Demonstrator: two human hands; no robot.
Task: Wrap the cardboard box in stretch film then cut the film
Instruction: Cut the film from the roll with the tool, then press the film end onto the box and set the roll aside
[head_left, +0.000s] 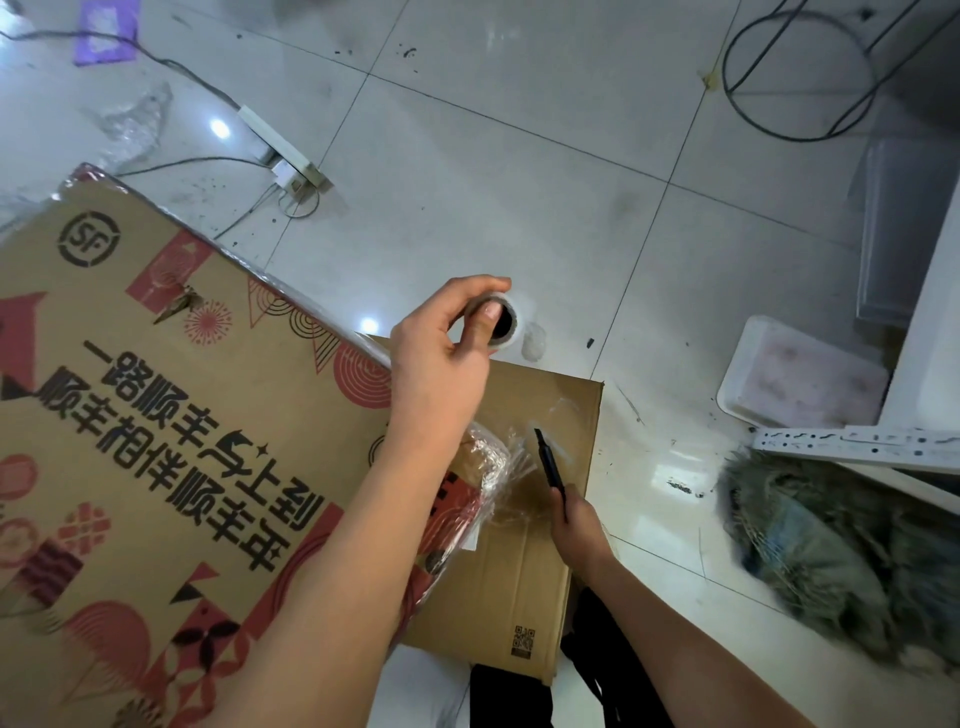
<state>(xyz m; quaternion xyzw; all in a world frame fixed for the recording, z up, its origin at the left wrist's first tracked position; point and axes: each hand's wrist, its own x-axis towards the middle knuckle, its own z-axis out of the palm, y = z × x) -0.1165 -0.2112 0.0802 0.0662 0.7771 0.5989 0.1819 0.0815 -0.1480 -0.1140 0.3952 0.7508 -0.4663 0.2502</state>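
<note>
A large printed cardboard box (156, 415) fills the left of the view, with shiny film along its far edge. My left hand (441, 353) grips the top of a stretch film roll (506, 325), thumb over its hollow core. Clear film (511, 462) stretches, bunched and wrinkled, from the box's near corner toward the roll. My right hand (576, 530) holds a black utility knife (548, 460), its blade pointing up into the film. Under both lies a flat plain cardboard sheet (519, 587).
The floor is pale tile. A white power strip (283, 148) with cables lies behind the box. A white tray (800, 376), a perforated white rail (857, 444) and a grey-green furry bundle (831, 551) sit on the right. Black wire stool legs (800, 78) stand far right.
</note>
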